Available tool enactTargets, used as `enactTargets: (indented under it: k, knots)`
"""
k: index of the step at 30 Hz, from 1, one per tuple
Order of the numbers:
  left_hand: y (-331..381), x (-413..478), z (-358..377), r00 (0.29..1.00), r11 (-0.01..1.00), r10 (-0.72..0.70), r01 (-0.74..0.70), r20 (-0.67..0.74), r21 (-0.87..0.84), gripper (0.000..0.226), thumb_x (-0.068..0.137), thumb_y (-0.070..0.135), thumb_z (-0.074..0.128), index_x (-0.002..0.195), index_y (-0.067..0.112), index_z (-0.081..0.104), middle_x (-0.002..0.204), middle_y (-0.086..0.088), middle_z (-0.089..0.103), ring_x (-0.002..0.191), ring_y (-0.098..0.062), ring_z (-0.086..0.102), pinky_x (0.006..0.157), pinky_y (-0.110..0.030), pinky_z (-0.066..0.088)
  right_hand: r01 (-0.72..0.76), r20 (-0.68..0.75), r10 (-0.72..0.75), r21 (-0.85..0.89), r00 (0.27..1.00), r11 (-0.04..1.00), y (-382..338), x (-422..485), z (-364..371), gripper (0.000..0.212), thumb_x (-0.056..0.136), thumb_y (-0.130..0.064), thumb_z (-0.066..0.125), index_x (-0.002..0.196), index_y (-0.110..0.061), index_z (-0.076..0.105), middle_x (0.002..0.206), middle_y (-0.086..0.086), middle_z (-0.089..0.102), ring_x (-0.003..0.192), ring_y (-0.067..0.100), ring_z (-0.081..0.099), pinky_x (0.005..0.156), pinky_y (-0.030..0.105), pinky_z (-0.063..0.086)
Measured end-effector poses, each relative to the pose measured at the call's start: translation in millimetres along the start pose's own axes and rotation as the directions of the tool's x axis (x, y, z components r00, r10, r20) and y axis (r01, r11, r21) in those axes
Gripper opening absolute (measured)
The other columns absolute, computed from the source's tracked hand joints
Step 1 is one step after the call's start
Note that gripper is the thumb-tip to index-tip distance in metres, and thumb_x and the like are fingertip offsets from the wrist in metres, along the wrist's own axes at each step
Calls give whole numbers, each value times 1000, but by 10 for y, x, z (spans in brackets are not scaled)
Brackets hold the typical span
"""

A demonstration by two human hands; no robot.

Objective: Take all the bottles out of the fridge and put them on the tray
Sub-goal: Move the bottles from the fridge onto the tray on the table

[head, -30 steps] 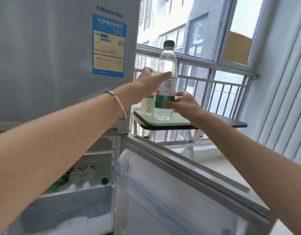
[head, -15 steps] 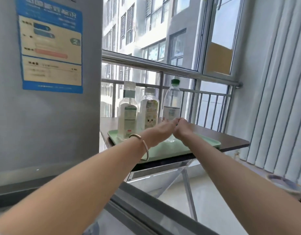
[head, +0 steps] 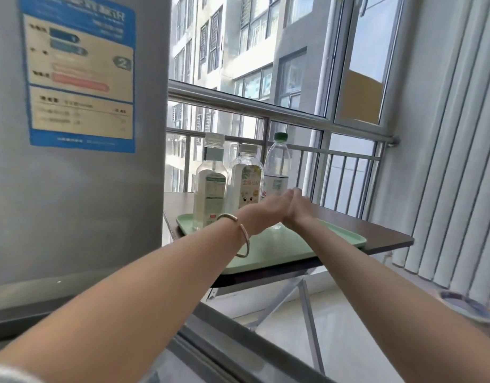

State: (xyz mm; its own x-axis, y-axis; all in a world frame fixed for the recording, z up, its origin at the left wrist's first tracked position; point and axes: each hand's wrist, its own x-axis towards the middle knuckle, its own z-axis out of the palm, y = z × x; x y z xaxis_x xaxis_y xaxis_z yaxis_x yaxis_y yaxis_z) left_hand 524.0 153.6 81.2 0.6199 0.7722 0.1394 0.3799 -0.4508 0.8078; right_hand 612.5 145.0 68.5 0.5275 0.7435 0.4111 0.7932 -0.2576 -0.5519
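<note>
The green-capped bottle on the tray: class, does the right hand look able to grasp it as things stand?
Probably yes. The right hand is directly in front of the green-capped bottle, with nothing between them; the left hand sits alongside, not blocking. Whether either already touches it is hidden.

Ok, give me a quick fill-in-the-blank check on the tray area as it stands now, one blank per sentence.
1. The number of bottles standing on the green tray is ____.
2. The cap of the green-capped bottle is on the bottle farthest to the ____ of the row.
3. The bracelet is worn on the ____ wrist.
4. The left hand and right hand meet in front of the ____ bottle.

Missing words: three; right; left; green-capped
</note>
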Motion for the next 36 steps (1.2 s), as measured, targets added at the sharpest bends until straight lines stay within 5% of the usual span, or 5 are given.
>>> enactTargets:
  k: [14, 18, 25, 30, 36]
  knots:
    - [-107, -2299, -998, 985, 902, 64, 12, -160, 432, 58, 101, 47, 25, 154, 31, 8, 160, -6, 20, 146, -27, 24, 119, -43, 20, 602, 372, -536, -85, 758, 794, -1238, -1729, -259, 61, 92, -36, 60, 144, -10, 41, 140, 9, 49, 118, 27, 54, 103, 40, 46]
    - [-649, -2755, -1321, 981, 810, -110, 183, -161, 558, 68, 98, 55, 20, 154, 23, -4, 163, -5, 1, 151, -20, 4, 123, -40, 5, 671, 590, -503, -90, 631, 736, -1737, -2311, 188, 70, 102, -30, 44, 154, 2, 8, 163, 19, 8, 151, 29, 11, 122, 35, 5]
    - [-1974, -3248, -1696, 887, 681, -446, 423, -120, 598, 76, 93, 64, 13, 153, 22, -10, 162, 0, -4, 151, -20, -2, 122, -44, 3, 716, 816, -384, -50, 431, 697, -2064, -2923, 1360, 134, 50, -89, 57, 157, -24, 11, 163, 6, 20, 146, 28, 29, 117, 42, 30]
    - [-2942, -3513, -1826, 790, 611, -607, 535, -90, 584, 67, 96, 60, 12, 153, 30, -6, 162, 0, -6, 151, -24, -1, 121, -47, 4, 709, 909, -262, -48, 322, 704, -2103, -3183, 2307, 110, 69, -75, 64, 155, -22, 21, 155, 7, 38, 135, 29, 45, 111, 43, 39]
    - [-4207, -3456, -1853, 725, 507, -656, 628, -208, 590, 70, 98, 50, 26, 152, 30, -13, 161, -6, -16, 149, -29, -14, 121, -47, 0, 625, 938, -187, -40, 293, 780, -2067, -3283, 3330, 118, 79, -57, 70, 153, -32, -19, 166, 9, -6, 151, 34, 7, 119, 50, 21]
